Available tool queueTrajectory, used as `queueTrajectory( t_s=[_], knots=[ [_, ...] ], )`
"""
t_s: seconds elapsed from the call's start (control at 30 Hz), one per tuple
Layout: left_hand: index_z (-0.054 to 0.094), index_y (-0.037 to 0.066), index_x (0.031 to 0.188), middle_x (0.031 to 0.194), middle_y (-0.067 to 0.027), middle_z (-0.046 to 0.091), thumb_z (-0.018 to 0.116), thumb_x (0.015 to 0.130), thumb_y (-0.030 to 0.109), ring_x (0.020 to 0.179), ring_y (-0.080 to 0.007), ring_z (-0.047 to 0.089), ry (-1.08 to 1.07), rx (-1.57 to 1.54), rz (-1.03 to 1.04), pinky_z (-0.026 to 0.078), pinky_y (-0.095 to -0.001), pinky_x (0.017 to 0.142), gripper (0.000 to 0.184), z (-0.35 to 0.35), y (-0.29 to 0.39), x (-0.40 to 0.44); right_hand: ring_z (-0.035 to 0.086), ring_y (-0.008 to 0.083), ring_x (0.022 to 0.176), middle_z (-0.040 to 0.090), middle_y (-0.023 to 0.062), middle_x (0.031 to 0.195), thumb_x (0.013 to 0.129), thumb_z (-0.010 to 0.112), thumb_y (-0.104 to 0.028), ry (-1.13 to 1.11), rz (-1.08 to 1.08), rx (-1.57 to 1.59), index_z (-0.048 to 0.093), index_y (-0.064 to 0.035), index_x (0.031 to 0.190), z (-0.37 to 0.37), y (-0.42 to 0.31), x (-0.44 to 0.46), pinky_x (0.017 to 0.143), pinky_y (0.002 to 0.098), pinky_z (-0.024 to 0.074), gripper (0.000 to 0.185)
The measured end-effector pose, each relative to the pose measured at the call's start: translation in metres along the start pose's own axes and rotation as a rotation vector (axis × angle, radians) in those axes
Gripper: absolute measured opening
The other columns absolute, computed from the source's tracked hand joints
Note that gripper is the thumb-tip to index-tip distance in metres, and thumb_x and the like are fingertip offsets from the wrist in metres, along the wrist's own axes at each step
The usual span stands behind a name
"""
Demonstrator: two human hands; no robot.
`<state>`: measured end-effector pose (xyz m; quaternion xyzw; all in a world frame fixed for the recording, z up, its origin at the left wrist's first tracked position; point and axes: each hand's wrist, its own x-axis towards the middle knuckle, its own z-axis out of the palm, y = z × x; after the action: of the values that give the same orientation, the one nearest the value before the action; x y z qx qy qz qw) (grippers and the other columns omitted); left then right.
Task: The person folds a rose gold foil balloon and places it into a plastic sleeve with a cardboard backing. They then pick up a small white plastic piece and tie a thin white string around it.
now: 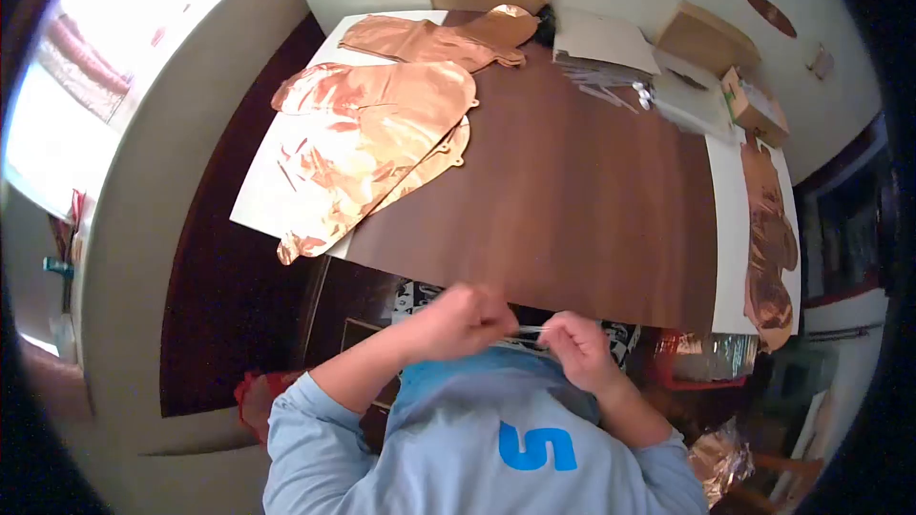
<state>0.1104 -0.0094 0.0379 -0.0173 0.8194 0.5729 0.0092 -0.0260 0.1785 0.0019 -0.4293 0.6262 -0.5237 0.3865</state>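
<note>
My left hand (468,319) is closed in a loose fist just in front of the table's near edge, a little smeared by motion. My right hand (577,348) is beside it, its fingers pinched together. Between the two hands runs a thin pale strip (530,330), gripped at both ends; it is too small and blurred to tell its exact kind. Beyond my left hand, several flat copper-coloured foil balloons (372,133) lie overlapping on the left of the table. More folded copper foil balloons (429,38) lie behind them.
A brown table (572,200) spans the middle. At its back right are thin pale sticks (601,91), a stack of white sheets (606,43) and a small carton (754,105). A copper foil strip (768,238) lies along the right edge. Below stands a red-rimmed crate (706,362).
</note>
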Motion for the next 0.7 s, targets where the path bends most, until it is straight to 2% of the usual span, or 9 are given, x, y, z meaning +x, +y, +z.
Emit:
queueTrajectory(
  t_s=[0.07, 0.2, 0.3, 0.33, 0.37, 0.43, 0.57, 0.6, 0.7],
  knots=[
    [0.068, -0.002, 0.087, 0.082, -0.0096, 0.064, 0.062, 0.084, 0.008, 0.077, -0.0184, 0.061, -0.180, -0.312, -0.005, 0.047, -0.0301, 0.070, 0.011, 0.015, -0.009, -0.005, 0.058, 0.0213, 0.067, 0.058, 0.0090, 0.075, 0.090, 0.056, -0.015, 0.035, -0.152, -0.199, 0.059, -0.0024, 0.086, -0.001, 0.001, 0.003, 0.060, 0.0305, 0.0463, 0.014],
    [0.067, 0.001, 0.090, 0.082, -0.0091, 0.063, 0.064, 0.083, 0.009, 0.072, -0.0190, 0.059, 0.447, -0.926, -0.100, 0.047, -0.0325, 0.066, 0.011, 0.018, 0.013, 0.002, 0.055, 0.0293, 0.062, 0.054, 0.0115, 0.071, 0.082, 0.061, -0.008, -0.170, -0.352, -0.347, 0.058, -0.0047, 0.081, 0.017, 0.002, -0.010, 0.055, 0.0362, 0.0461, 0.005],
    [0.065, 0.002, 0.092, 0.085, -0.0101, 0.064, 0.061, 0.083, 0.008, 0.079, -0.0253, 0.061, 0.607, 0.317, 0.256, 0.048, -0.0335, 0.069, 0.011, 0.019, -0.009, 0.016, 0.056, 0.0316, 0.063, 0.055, 0.0116, 0.071, 0.078, 0.062, -0.007, -0.118, -0.501, -0.496, 0.058, -0.0062, 0.080, -0.001, -0.040, -0.010, 0.055, 0.0398, 0.0471, 0.005],
    [0.064, 0.002, 0.093, 0.085, -0.0115, 0.064, 0.062, 0.080, 0.003, 0.080, -0.0312, 0.060, 0.406, 0.369, 0.344, 0.048, -0.0359, 0.068, 0.013, 0.028, -0.027, 0.014, 0.056, 0.0318, 0.062, 0.055, 0.0117, 0.071, 0.078, 0.063, -0.007, -0.004, -0.520, -0.544, 0.058, -0.0061, 0.080, -0.020, -0.049, -0.007, 0.056, 0.0398, 0.0474, 0.005],
    [0.065, 0.001, 0.093, 0.085, -0.0110, 0.065, 0.063, 0.081, 0.002, 0.081, -0.0278, 0.061, 0.376, 0.047, 0.586, 0.049, -0.0344, 0.070, 0.013, 0.050, -0.044, 0.017, 0.056, 0.0320, 0.062, 0.055, 0.0119, 0.071, 0.077, 0.063, -0.007, 0.118, -0.544, -0.596, 0.058, -0.0060, 0.080, -0.032, -0.054, -0.002, 0.056, 0.0399, 0.0477, 0.006],
    [0.067, 0.000, 0.093, 0.087, -0.0123, 0.065, 0.064, 0.082, 0.002, 0.079, -0.0256, 0.061, 0.008, -0.304, 0.462, 0.049, -0.0346, 0.071, 0.011, 0.052, 0.015, 0.004, 0.056, 0.0317, 0.061, 0.056, 0.0115, 0.071, 0.078, 0.062, -0.007, 0.016, -0.463, -0.651, 0.057, -0.0058, 0.079, -0.033, -0.028, 0.017, 0.056, 0.0388, 0.0481, 0.005],
    [0.068, -0.002, 0.092, 0.085, -0.0125, 0.064, 0.061, 0.088, 0.007, 0.081, -0.0252, 0.061, 0.454, -0.086, 0.273, 0.049, -0.0338, 0.070, 0.012, 0.009, 0.031, 0.006, 0.061, 0.0284, 0.072, 0.061, 0.0114, 0.075, 0.076, 0.060, -0.007, -0.430, -0.372, -0.434, 0.061, -0.0057, 0.080, -0.015, -0.033, -0.007, 0.063, 0.0394, 0.0494, 0.004],
    [0.068, -0.001, 0.093, 0.083, -0.0118, 0.064, 0.061, 0.087, 0.006, 0.080, -0.0243, 0.061, 0.506, 0.030, 0.236, 0.049, -0.0326, 0.070, 0.011, 0.015, 0.023, 0.014, 0.061, 0.0281, 0.072, 0.061, 0.0117, 0.075, 0.076, 0.060, -0.007, -0.299, -0.389, -0.399, 0.061, -0.0054, 0.080, -0.022, -0.043, -0.005, 0.063, 0.0395, 0.0494, 0.004],
    [0.069, 0.002, 0.095, 0.081, -0.0101, 0.064, 0.063, 0.084, 0.005, 0.074, -0.0227, 0.061, 0.203, -0.059, 0.525, 0.049, -0.0315, 0.064, 0.013, 0.052, 0.007, 0.015, 0.061, 0.0275, 0.072, 0.060, 0.0121, 0.074, 0.079, 0.060, -0.009, -0.042, -0.409, -0.377, 0.060, -0.0047, 0.078, -0.040, -0.055, 0.010, 0.064, 0.0396, 0.0491, 0.004]
  ],
)
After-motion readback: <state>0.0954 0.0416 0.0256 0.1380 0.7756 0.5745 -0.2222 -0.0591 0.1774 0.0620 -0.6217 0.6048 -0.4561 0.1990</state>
